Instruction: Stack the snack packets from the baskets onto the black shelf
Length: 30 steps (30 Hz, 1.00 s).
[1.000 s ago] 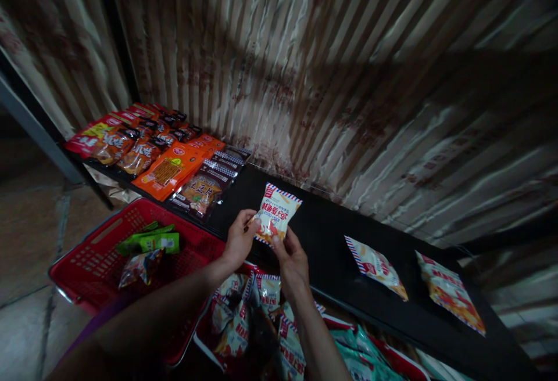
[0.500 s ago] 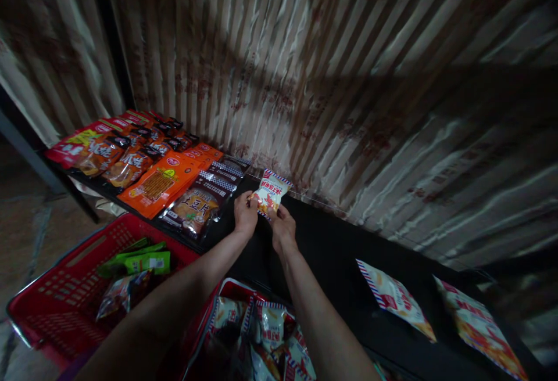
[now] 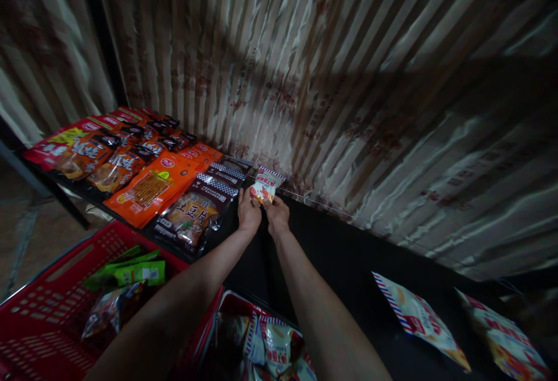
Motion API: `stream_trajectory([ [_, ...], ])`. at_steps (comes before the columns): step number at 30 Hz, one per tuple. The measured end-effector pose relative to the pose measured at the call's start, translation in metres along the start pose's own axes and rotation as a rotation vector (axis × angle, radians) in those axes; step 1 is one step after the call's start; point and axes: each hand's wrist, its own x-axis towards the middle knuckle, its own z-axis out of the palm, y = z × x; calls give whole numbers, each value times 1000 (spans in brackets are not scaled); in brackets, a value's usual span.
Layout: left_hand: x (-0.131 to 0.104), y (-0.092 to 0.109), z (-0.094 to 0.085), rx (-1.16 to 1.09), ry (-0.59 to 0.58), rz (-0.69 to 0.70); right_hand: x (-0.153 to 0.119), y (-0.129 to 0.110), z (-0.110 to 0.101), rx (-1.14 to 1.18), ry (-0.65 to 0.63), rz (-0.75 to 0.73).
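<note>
Both hands are at a small white snack bag with a striped top edge, near the back edge of the black shelf. My left hand grips its lower left side, beside the dark potato-chip packs. My right hand has its fingers closed on the lower right corner. The bag's printed front faces up, and its bottom edge is partly hidden by my fingers.
Orange stick packs and red-and-black packs fill the shelf's left end. Two white bags lie at right. Below are a red basket with green packs and another holding white bags. A pleated curtain hangs behind.
The bag and both my hands have moved slightly left and back, closer to the dark packs. The view has shifted a little, so the baskets and the bags at right appear lower.
</note>
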Motion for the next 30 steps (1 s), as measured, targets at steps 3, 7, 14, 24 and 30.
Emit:
stream_trajectory([
  [3,0,-3,1,6,-27,42,6,3,2,-105,14,-15],
  [7,0,-6,1,40,-65,55,12,6,3,-264,11,-53],
  [14,2,-10,7,123,-18,81,12,0,5,-488,-29,-98],
  [24,0,-10,8,239,-25,120,-10,-30,-4,-859,-70,-38],
  [30,-5,-9,8,269,-30,132,-9,-28,-6,-871,-43,-30],
])
